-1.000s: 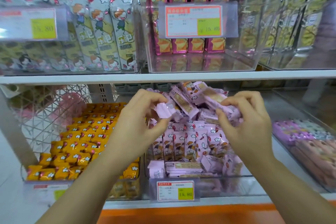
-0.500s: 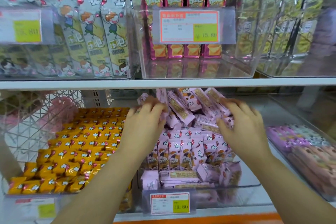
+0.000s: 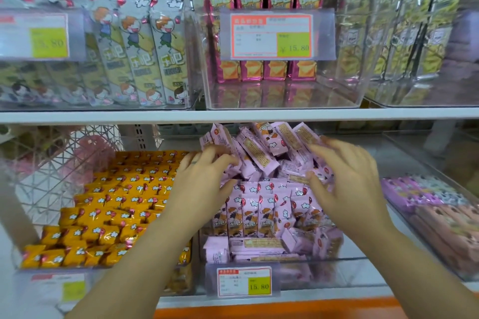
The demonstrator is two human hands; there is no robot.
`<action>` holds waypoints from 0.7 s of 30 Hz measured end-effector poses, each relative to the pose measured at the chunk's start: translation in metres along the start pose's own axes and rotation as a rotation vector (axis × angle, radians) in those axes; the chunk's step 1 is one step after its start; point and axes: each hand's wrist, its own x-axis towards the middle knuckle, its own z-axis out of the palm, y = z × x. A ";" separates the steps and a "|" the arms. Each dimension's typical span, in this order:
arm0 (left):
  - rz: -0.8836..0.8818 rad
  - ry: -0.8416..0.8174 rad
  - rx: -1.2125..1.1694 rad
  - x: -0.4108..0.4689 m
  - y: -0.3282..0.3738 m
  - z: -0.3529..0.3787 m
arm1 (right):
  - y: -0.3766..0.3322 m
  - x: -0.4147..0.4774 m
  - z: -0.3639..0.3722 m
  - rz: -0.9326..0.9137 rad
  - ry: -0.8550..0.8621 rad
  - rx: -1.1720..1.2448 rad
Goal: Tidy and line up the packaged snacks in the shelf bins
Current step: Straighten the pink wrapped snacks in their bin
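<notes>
Now your left hand (image 3: 204, 184) and right hand (image 3: 347, 184) flank the loose heap of pink snack packets (image 3: 261, 147) at the back of the middle clear bin (image 3: 350, 260). Your fingers are spread and lightly bent, touching wrappers without pinching any, probably to gather them behind the upright row (image 3: 261, 211).

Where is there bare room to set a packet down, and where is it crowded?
Free: the upper clear bin, bare before the pink boxes. Crowded: pink packets heaped under the left hand and right hand; orange packets packed tight beside them.
</notes>
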 end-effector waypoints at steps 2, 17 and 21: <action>0.031 -0.020 -0.026 -0.004 -0.001 -0.004 | -0.012 -0.004 -0.002 -0.130 -0.035 0.032; 0.146 -0.574 -0.053 -0.052 -0.016 -0.039 | -0.066 -0.011 0.037 -0.244 -0.940 0.185; 0.188 -0.552 -0.030 -0.052 -0.017 -0.036 | -0.065 -0.012 0.043 -0.181 -1.013 0.199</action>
